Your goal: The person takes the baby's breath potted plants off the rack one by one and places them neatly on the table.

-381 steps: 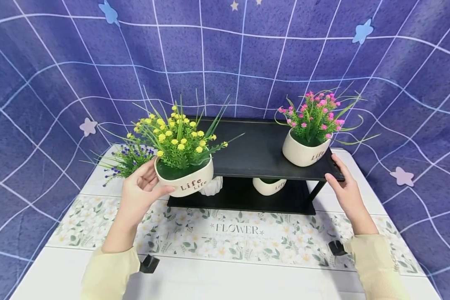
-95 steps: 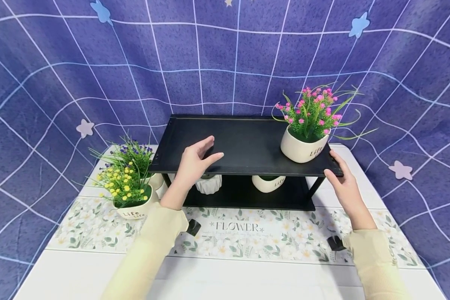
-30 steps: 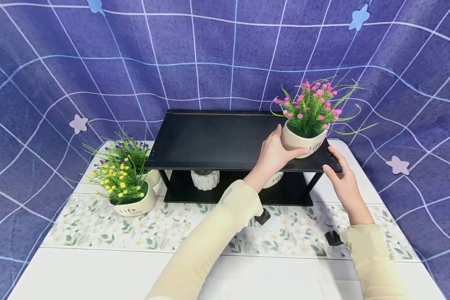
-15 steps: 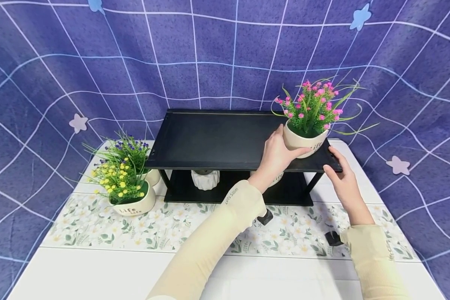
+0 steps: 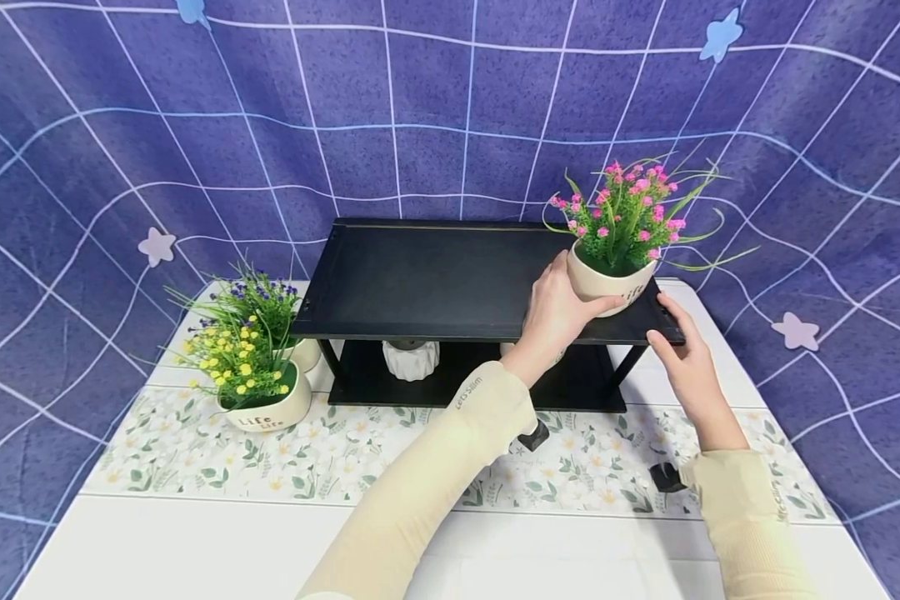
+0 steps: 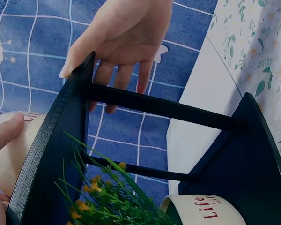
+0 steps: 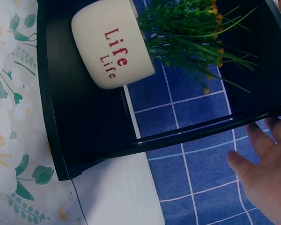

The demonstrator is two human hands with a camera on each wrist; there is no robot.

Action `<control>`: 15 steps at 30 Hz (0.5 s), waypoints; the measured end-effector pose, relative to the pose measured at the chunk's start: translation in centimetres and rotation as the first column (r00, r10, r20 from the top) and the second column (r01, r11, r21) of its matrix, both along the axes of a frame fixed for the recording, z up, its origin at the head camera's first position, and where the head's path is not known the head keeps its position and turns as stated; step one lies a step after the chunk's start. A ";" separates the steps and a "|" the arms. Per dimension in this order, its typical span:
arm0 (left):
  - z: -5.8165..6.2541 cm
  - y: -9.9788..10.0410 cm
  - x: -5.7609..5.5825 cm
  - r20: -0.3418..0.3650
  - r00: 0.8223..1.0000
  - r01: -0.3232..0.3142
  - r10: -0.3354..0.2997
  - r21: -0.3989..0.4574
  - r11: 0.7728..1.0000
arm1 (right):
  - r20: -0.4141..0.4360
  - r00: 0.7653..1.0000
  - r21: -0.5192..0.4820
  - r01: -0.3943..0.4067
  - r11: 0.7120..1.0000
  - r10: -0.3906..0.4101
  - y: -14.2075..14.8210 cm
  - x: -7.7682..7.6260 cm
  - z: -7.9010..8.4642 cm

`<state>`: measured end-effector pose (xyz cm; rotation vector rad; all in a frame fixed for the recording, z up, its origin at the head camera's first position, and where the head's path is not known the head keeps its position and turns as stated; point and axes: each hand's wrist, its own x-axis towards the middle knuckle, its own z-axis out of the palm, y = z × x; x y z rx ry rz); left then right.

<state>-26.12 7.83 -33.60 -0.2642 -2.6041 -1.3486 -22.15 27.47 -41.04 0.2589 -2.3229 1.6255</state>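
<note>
Your left hand (image 5: 557,312) grasping an upright cream rounded pot (image 5: 598,282) of pink flowers (image 5: 633,207), broad axis left-to-right, lettering (image 5: 633,295) toward you, right hand (image 5: 692,358) gripping black two-tier shelf (image 5: 427,279)

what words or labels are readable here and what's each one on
"Life Life": yellow-flowered pot
"Life", partly covered: pink-flowered pot
"Life Life": orange-flowered pot
"Lets Slim", probably: left sleeve
Too small or blurred to read: right sleeve print, floral tablecloth lettering, starry backdrop script
</note>
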 end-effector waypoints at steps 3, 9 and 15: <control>0.0 0.0 0.1 -0.011 1.000 -0.020 0.020 0.015 1.000 | -0.004 1.000 -0.012 -0.006 1.000 0.006 0.0 0.0 0.0; 0.0 -0.2 0.4 -0.004 0.999 -0.044 0.045 0.071 0.996 | -0.011 1.000 0.007 0.007 1.000 -0.007 0.0 0.0 0.0; -0.2 -0.7 0.8 -0.017 0.999 -0.035 0.037 0.134 0.990 | 0.002 1.000 0.015 0.009 1.000 -0.009 0.0 0.1 -0.1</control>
